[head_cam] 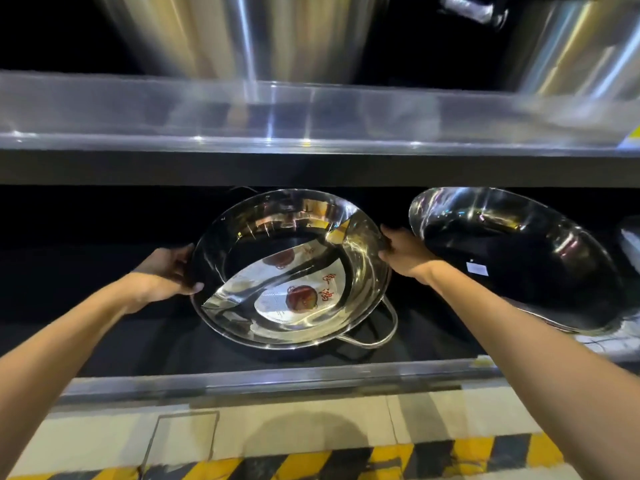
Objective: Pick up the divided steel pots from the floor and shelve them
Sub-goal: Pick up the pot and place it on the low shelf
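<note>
A round divided steel pot (263, 237) with a curved S-shaped partition and a red sticker inside leans tilted on the dark lower shelf (242, 379), its open face toward me. A wire handle sticks out at its lower right. My left hand (166, 271) grips the pot's left rim, thumb on the front edge. My right hand (403, 254) holds the right rim. Both arms reach in under the upper shelf.
A second shiny steel pan (512, 258) leans tilted on the same shelf just right of my right hand. The upper steel shelf (311, 116) carries two tall steel stockpots (242, 36). Below the shelf lie pale floor tiles and a yellow-black hazard stripe (311, 462).
</note>
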Demonstrator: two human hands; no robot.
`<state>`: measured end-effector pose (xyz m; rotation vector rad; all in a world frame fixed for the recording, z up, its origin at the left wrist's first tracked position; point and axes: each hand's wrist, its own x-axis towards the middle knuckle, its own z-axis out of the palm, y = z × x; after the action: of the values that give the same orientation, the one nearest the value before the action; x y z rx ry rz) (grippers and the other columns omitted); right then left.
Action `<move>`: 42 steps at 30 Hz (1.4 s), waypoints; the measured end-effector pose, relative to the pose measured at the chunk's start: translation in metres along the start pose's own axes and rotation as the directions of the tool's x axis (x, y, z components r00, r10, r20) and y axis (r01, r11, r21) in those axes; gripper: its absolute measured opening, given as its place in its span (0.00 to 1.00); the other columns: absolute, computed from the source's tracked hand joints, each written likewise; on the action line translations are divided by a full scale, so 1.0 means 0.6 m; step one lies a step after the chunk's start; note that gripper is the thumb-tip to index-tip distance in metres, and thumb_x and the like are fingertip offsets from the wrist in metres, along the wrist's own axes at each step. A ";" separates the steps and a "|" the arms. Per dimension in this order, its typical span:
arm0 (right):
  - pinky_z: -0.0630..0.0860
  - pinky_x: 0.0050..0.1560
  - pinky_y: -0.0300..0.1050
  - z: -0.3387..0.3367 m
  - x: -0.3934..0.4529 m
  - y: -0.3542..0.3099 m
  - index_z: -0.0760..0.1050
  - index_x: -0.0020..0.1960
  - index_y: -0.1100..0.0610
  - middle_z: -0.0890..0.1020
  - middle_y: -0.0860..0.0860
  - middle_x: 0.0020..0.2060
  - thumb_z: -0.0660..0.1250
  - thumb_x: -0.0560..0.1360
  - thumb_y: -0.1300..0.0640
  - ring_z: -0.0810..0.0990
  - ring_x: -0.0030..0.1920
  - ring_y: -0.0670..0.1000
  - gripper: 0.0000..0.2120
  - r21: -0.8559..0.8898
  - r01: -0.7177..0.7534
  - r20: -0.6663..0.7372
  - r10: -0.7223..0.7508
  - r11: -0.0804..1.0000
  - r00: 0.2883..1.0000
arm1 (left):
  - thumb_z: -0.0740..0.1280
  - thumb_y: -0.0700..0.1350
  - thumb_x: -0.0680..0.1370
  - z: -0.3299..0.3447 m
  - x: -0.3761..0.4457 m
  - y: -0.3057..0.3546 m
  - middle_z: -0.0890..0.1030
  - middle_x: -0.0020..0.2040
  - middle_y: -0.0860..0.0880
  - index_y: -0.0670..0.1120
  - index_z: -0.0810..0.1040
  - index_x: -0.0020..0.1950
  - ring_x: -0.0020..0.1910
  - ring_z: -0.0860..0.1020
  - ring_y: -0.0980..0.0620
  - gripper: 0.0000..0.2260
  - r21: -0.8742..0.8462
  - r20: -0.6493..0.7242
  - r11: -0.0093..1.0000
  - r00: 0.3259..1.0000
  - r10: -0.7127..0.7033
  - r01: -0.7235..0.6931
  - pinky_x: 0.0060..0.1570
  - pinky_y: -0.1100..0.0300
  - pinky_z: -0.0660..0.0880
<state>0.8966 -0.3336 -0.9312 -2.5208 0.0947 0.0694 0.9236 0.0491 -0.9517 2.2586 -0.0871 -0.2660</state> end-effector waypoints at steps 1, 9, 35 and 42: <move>0.65 0.67 0.49 0.006 0.006 -0.003 0.65 0.69 0.60 0.72 0.60 0.67 0.59 0.77 0.65 0.68 0.68 0.59 0.21 -0.042 -0.001 0.001 0.001 0.999 1.000 | 0.70 0.24 0.66 -0.003 0.010 -0.007 0.80 0.43 0.50 0.47 0.73 0.60 0.41 0.79 0.52 0.28 -0.012 0.014 1.000 1.000 -0.006 0.006 0.33 0.71 0.78; 0.67 0.65 0.47 0.046 0.039 -0.009 0.66 0.67 0.64 0.71 0.62 0.66 0.56 0.76 0.68 0.67 0.68 0.60 0.19 -0.133 -0.062 -0.010 0.062 0.989 0.998 | 0.67 0.22 0.67 0.003 0.050 -0.017 0.77 0.40 0.51 0.38 0.68 0.65 0.40 0.75 0.54 0.29 -0.004 0.023 0.998 0.998 -0.056 0.057 0.33 0.73 0.78; 0.66 0.69 0.54 0.039 -0.008 -0.014 0.53 0.74 0.56 0.69 0.60 0.70 0.52 0.81 0.52 0.68 0.68 0.61 0.24 -0.199 -0.164 0.116 0.190 0.966 0.975 | 0.63 0.49 0.77 0.008 -0.023 0.010 0.82 0.49 0.41 0.47 0.71 0.65 0.43 0.81 0.38 0.17 0.203 -0.078 0.971 0.991 -0.113 0.126 0.54 0.46 0.78; 0.62 0.72 0.54 0.067 -0.035 -0.122 0.62 0.70 0.56 0.65 0.56 0.71 0.54 0.80 0.55 0.63 0.71 0.59 0.19 -0.295 -0.011 0.095 0.041 0.955 0.995 | 0.62 0.47 0.78 -0.038 -0.121 -0.023 0.80 0.55 0.36 0.37 0.74 0.60 0.55 0.78 0.37 0.16 0.250 -0.161 0.950 0.975 -0.152 0.189 0.53 0.51 0.74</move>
<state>0.8805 -0.2493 -0.9201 -2.8086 0.0822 0.2363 0.8573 0.0859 -0.9360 2.5483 0.1584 -0.1949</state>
